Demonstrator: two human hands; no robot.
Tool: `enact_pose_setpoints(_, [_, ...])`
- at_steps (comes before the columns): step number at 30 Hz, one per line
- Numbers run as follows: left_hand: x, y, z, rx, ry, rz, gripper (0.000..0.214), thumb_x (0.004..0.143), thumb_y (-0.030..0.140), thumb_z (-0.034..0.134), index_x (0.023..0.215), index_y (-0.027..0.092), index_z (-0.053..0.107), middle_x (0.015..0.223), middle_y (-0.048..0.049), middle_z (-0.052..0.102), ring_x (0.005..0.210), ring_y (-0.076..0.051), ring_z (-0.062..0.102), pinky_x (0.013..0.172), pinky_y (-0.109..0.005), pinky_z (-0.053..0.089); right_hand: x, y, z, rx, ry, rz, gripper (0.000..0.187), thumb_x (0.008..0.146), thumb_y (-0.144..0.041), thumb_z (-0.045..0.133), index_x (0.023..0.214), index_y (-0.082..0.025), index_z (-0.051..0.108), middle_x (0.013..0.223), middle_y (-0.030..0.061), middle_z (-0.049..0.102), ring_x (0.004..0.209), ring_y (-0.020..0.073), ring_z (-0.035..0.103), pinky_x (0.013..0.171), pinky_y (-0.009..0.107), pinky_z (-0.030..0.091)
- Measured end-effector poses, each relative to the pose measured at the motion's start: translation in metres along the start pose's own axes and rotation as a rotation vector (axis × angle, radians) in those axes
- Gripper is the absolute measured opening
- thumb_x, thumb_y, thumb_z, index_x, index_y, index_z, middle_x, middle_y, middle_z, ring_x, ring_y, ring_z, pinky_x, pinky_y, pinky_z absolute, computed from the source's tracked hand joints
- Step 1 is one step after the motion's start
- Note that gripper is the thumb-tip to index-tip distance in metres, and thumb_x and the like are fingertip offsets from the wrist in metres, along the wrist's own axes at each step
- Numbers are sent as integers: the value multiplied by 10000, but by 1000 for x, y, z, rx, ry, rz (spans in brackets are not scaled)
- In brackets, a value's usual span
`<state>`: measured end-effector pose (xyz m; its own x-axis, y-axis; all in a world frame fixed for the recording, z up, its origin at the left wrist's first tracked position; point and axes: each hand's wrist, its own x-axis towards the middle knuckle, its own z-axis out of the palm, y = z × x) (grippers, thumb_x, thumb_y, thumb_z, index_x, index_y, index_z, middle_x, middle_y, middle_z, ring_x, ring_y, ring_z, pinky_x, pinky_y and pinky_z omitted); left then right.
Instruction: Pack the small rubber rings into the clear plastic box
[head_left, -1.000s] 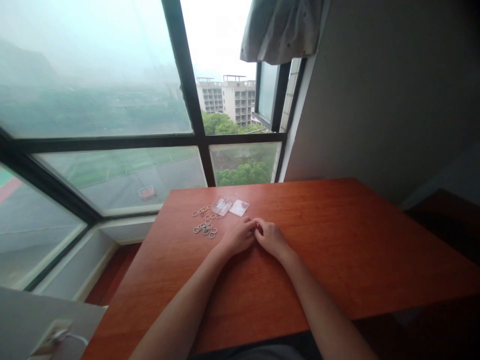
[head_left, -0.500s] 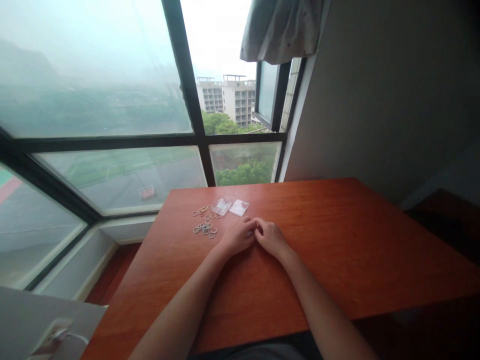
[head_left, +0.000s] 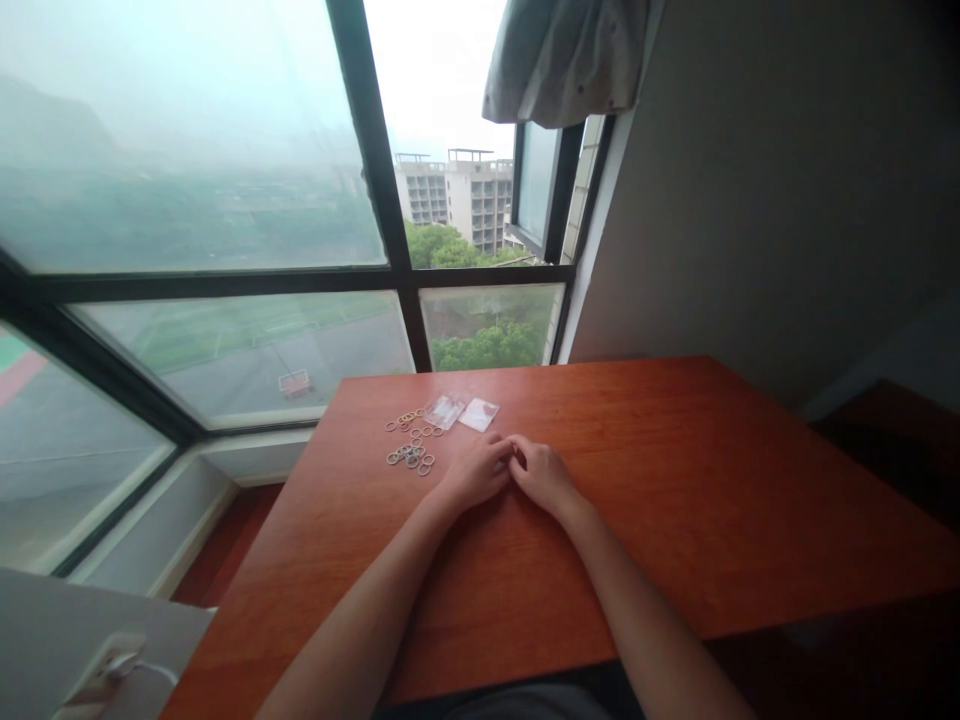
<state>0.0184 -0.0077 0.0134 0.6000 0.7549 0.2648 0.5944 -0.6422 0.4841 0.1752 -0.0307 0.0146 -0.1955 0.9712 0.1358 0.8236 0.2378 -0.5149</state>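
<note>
Rings (head_left: 411, 455) lay loose on the table (head_left: 675, 480), left of our left hand (head_left: 480, 470) — its fingers, bunched narrow, met those of our right hand (head_left: 541, 475); whether they pinched anything, we could not tell.

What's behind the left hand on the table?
Beyond the left hand, a white square and a clear packet lie on the table. Anything beneath the hand or in its grasp is covered.

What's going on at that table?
A person sits with left hand and right hand together at the fingertips, over a wooden table; anything pinched between them is hidden. Small rings lie loosely to the left, with a clear packet and a white square just beyond the hands.
</note>
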Motion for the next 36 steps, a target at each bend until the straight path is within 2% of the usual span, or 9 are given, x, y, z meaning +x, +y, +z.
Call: enact_pose_setpoints(36, [1, 4, -4, -2, -15, -15, 159, 768, 141, 509, 893, 189, 595, 915, -45, 558, 830, -163, 537, 749, -269, 427, -1, -5, -4, -9, -27, 32, 263, 873, -234, 481, 1110, -252, 594, 936, 33, 701, 864, 183, 637, 687, 226, 387])
